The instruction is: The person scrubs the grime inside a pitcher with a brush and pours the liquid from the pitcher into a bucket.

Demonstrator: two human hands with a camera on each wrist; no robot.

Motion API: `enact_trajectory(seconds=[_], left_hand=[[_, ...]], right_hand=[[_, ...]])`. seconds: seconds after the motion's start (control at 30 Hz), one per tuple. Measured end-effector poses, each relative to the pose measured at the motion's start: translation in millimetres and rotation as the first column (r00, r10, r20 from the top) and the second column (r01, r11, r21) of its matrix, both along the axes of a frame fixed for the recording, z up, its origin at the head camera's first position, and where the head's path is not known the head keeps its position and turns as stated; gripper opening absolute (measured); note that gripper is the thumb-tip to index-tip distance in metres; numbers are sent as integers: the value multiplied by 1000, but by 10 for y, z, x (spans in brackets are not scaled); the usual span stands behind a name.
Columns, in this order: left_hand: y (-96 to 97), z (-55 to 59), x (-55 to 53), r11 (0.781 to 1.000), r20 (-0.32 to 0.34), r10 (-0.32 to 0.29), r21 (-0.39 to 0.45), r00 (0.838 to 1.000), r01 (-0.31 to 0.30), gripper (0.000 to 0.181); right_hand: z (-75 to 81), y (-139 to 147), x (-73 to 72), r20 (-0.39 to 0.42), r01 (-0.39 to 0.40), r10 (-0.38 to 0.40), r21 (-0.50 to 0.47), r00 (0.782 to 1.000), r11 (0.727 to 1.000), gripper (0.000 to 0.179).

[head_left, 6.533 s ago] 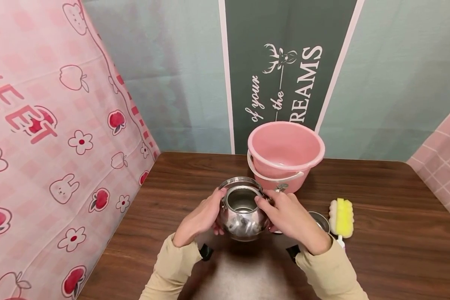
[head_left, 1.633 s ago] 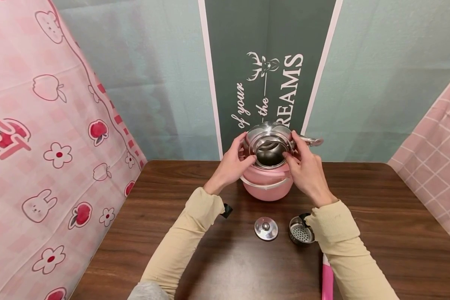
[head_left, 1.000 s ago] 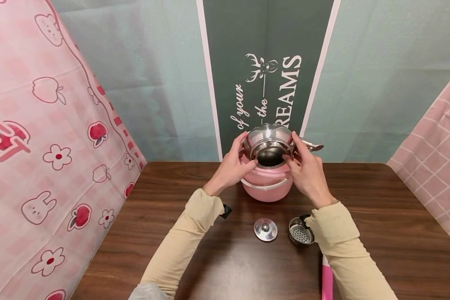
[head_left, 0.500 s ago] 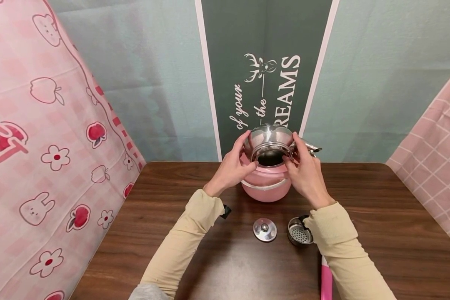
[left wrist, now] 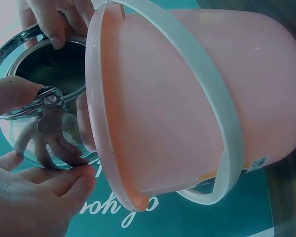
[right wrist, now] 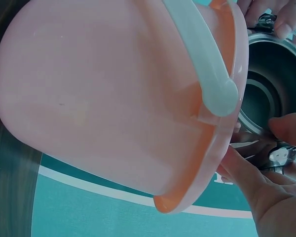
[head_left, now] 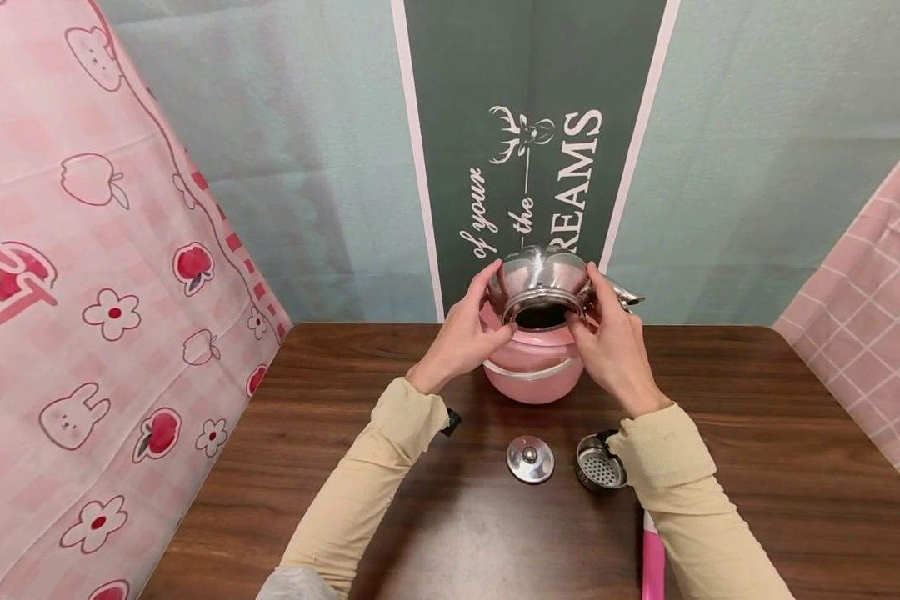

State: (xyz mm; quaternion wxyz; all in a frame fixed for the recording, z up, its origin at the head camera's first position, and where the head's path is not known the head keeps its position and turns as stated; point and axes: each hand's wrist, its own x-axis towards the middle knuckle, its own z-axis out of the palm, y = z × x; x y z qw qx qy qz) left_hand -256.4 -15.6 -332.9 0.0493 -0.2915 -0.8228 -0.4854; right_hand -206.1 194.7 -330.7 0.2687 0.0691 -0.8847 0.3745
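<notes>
Tilted over the pink bucket (head_left: 532, 379), a shiny steel teapot (head_left: 543, 271) has its round mouth facing down toward me. My left hand (head_left: 467, 329) grips the teapot's left side, thumb near the rim and fingers on the body. On the other side my right hand (head_left: 615, 342) holds it by the rim and body, beside the spout (head_left: 624, 292). In the left wrist view the teapot's looped handle (left wrist: 27, 42) shows near the mouth. The right wrist view looks into the teapot's dark, ringed inside. What lies in the bucket is hidden.
On the brown wooden table (head_left: 330, 400) lie a small steel lid (head_left: 529, 460) with a knob and a steel strainer (head_left: 600, 463) with holes. A pink and white handle (head_left: 652, 554) lies partly under the right forearm. Patterned cloths hang behind and at both sides.
Earlier the teapot was upright in front of the bucket; it was then raised over the bucket and tipped mouth-down. Over the last second it has tipped a little further, both hands keeping hold.
</notes>
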Motion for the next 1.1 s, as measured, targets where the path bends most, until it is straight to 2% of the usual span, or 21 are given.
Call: enact_trajectory(seconds=[0.27,0.67,1.1], left_hand=[[4,-4,-4,1000,-36,-15,0,999,15,85],[0,17,13,1000,-112,-7,-17,994,5,85],[-1,-7,-6,1000,-197,-8,-19,980,5,83]], right_hand=[[4,-1,1,-8,12,-13,-9,1000,1000,68],[20,-22,-3,2,25,-25,-48,1000,999,68],[7,-41,-14,0,39,-39,-88,999,995,68]])
